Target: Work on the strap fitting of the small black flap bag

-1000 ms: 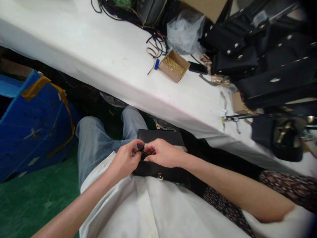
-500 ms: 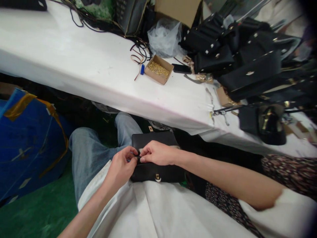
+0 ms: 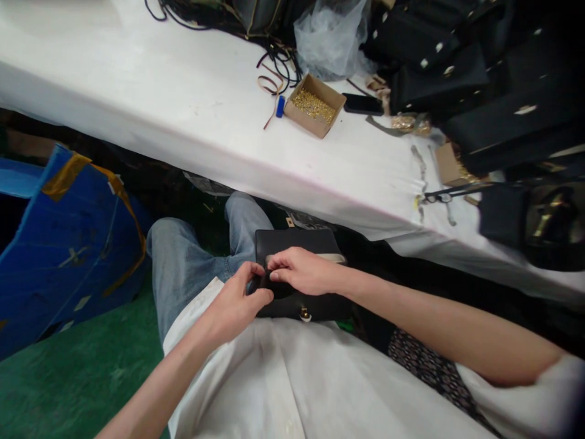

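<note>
A black bag [image 3: 292,241] lies across the lap, its flap raised toward the table and a gold clasp [image 3: 304,314] on the near side. My left hand [image 3: 244,299] is at the bag's left end, thumb and fingers curved around its black edge. Close beside it, my right hand [image 3: 299,268] reaches in from the right with bent fingers at the bag's opening, next to a pale strip [image 3: 336,258]. Whatever small part lies between the right fingertips is too dark to make out.
On the white table [image 3: 183,103] are an open box of gold pieces [image 3: 315,107], a blue object [image 3: 280,107], a phone [image 3: 363,104], a plastic bag [image 3: 331,39] and several black bags [image 3: 439,79]. A blue container [image 3: 91,244] stands at the left.
The view has shifted, so the scene sits further right and higher. My left thumb has moved away from the fingertips, and the right fingers have parted slightly from the left ones.
</note>
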`<action>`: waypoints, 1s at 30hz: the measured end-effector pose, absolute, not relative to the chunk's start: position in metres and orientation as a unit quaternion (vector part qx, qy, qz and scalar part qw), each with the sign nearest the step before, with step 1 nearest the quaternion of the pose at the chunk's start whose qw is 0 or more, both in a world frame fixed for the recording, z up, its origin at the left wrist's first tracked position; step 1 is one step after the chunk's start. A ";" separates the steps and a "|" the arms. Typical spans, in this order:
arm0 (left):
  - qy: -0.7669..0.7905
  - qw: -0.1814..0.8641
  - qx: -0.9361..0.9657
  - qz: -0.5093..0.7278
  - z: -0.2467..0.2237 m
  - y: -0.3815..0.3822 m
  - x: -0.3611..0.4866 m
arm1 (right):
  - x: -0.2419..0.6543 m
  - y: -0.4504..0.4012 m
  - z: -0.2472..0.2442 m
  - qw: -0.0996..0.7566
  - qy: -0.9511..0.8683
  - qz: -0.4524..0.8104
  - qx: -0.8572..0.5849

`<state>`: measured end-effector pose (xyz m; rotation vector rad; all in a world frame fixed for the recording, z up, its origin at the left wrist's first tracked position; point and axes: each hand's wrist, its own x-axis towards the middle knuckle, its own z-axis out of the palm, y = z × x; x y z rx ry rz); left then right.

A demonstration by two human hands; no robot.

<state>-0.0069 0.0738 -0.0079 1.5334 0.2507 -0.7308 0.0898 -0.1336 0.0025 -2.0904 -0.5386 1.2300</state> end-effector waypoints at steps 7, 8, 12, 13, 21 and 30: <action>0.204 0.617 0.720 -0.244 -0.012 0.049 -0.008 | 0.093 -0.123 0.029 0.247 -0.264 0.411 -0.836; 0.204 0.618 0.720 -0.240 -0.013 0.048 -0.006 | 0.093 -0.122 0.030 0.234 -0.267 0.412 -0.839; 0.178 0.657 0.695 -0.230 -0.019 0.053 -0.007 | 0.095 -0.120 0.029 0.188 -0.293 0.411 -0.843; 0.169 0.670 0.688 -0.223 -0.021 0.055 -0.008 | 0.094 -0.120 0.028 0.181 -0.301 0.407 -0.843; 0.168 0.653 0.701 -0.233 -0.034 0.058 -0.010 | 0.097 -0.113 0.026 0.160 -0.349 0.400 -0.832; 0.206 0.602 0.742 -0.211 -0.022 0.037 0.006 | 0.114 -0.120 0.043 0.142 -0.395 0.404 -0.813</action>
